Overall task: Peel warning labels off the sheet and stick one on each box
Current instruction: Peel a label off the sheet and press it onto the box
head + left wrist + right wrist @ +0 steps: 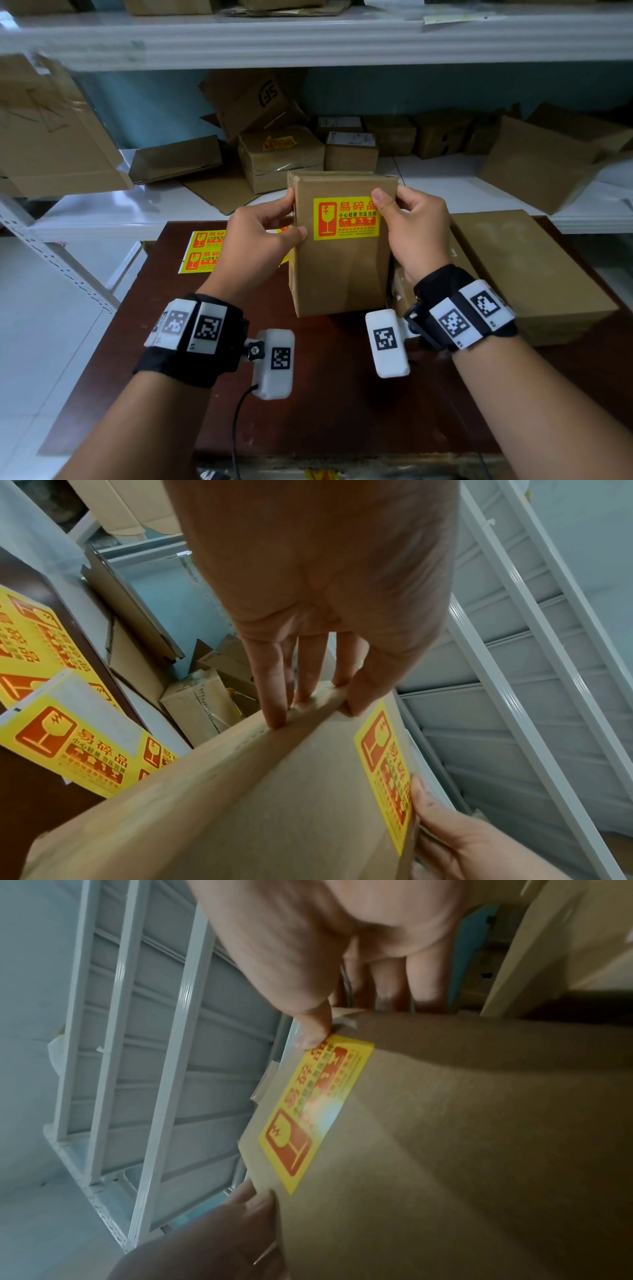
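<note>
A tall brown cardboard box (339,274) is held upright above the dark table (308,394). A yellow and red warning label (346,219) is stuck on its front face, near the top. My left hand (260,236) grips the box's left edge, thumb on the front and fingers behind. My right hand (411,222) grips the right edge, its thumb pressing the label's upper right corner. The left wrist view shows the label (387,775) edge-on, and the right wrist view has my thumb on the label (318,1112). The label sheet (202,251) lies on the table behind my left hand.
A large flat box (534,274) lies on the table at right. On the white shelf (445,181) behind stand several boxes, one labelled box (279,161) among them, plus loose flattened cardboard (54,137) at left.
</note>
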{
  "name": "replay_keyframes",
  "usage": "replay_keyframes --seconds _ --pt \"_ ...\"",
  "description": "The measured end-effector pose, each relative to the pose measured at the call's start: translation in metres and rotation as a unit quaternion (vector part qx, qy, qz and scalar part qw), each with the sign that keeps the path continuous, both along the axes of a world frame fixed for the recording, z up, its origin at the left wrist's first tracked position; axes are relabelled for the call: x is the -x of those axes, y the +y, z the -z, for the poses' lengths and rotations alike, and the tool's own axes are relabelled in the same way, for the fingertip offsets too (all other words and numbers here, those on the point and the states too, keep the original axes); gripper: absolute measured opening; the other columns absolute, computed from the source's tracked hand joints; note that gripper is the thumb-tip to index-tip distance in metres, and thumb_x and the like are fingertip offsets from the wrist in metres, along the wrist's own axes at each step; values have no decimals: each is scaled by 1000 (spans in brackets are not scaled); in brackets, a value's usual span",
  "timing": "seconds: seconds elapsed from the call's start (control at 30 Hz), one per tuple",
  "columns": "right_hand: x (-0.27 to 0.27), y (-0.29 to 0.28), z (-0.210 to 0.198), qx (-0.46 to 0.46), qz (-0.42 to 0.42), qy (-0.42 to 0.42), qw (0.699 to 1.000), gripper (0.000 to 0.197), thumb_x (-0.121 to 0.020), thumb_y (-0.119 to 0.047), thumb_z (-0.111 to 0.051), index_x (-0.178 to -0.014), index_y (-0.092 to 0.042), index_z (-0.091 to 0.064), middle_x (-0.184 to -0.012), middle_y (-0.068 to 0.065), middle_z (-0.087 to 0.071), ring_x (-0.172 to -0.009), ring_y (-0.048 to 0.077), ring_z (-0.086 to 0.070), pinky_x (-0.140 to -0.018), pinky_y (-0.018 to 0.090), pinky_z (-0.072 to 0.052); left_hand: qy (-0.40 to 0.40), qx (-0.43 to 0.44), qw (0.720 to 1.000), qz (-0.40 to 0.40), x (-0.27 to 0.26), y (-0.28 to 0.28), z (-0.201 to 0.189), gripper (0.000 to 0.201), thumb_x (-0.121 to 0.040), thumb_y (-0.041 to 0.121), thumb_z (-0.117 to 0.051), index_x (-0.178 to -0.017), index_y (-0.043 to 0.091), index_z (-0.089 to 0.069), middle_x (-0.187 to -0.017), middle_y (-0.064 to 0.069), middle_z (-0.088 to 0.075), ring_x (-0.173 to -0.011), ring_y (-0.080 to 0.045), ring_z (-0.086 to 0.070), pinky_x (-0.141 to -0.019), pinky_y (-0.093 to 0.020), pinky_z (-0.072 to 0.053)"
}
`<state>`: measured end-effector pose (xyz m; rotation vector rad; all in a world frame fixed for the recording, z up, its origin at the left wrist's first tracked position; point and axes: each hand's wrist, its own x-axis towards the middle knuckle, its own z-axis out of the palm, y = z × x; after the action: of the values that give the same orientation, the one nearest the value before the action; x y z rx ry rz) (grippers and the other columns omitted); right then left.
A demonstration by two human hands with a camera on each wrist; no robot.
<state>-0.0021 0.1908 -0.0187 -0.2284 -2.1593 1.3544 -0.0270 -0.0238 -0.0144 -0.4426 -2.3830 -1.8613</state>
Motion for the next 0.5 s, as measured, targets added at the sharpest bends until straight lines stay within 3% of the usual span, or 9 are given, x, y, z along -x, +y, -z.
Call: replay_keyframes --seconds 0.1,0.17,0.2,0.23,0.3,0.37,0.43,0.5 --pt "3 6 4 21 -1 5 1000 36 -98 -36 -61 -89 -4 -74 -78 10 -72 -78 28 -69 -77 49 -58 -1 -7 1000 -5 1 2 0 58 -77 13 -69 -134 22 -65 -121 7 -73 -118 -10 -66 -101 -47 -54" --pt "2 3 5 24 -4 4 1000 33 -99 -37 -61 -85 -11 -76 -69 -2 -70 -69 19 -66 -70 40 -57 -4 -5 1000 -24 0 5 0 50 -81 24 -74 -131 21 -65 -119 6 -73 -112 -10 -68 -98 -44 -55" --pt "1 -1 6 21 -8 7 1000 32 -97 -38 -63 -80 -14 -75 -65 -9 -66 -64 11 -61 -66 34 -53 -7 15 999 -50 0 7 0 52 -82 38 -76 -129 20 -63 -117 6 -73 -109 -10 -69 -95 -42 -57" --pt "-1 -6 7 20 -16 9 1000 28 -95 -40 -66 -81 -18 -77 -67 -13 -67 -67 5 -62 -67 32 -53 -5 47 996 -82 1 8 0 59 -80 52 -76 -126 20 -61 -115 6 -72 -106 -9 -68 -91 -39 -58" --pt "-3 -15 8 22 -25 5 999 31 -91 -45 -70 -107 -20 -80 -94 -11 -78 -89 1 -71 -81 33 -60 13 93 985 -142 3 6 2 65 -77 65 -73 -121 19 -60 -109 7 -70 -101 -9 -67 -84 -34 -59" --pt "-3 -19 8 24 -33 3 999 37 -89 -46 -71 -117 -21 -76 -103 -8 -78 -95 2 -72 -85 37 -61 23 92 983 -157 7 3 3 54 -81 61 -71 -114 19 -62 -101 7 -71 -93 -5 -67 -76 -25 -57" --pt "-3 -18 7 38 -36 1 999 35 -89 -44 -72 -117 -23 -76 -97 -10 -79 -90 3 -73 -84 41 -61 23 84 985 -148 9 1 3 35 -89 51 -68 -102 20 -62 -77 13 -66 -72 4 -62 -60 -12 -46" --pt "-3 -18 7 43 -37 -1 998 31 -89 -42 -73 -116 -25 -76 -90 -14 -77 -86 4 -74 -82 44 -61 25 62 988 -142 11 1 4 20 -96 40 -64 -94 21 -61 -61 16 -61 -60 4 -58 -55 -14 -41"
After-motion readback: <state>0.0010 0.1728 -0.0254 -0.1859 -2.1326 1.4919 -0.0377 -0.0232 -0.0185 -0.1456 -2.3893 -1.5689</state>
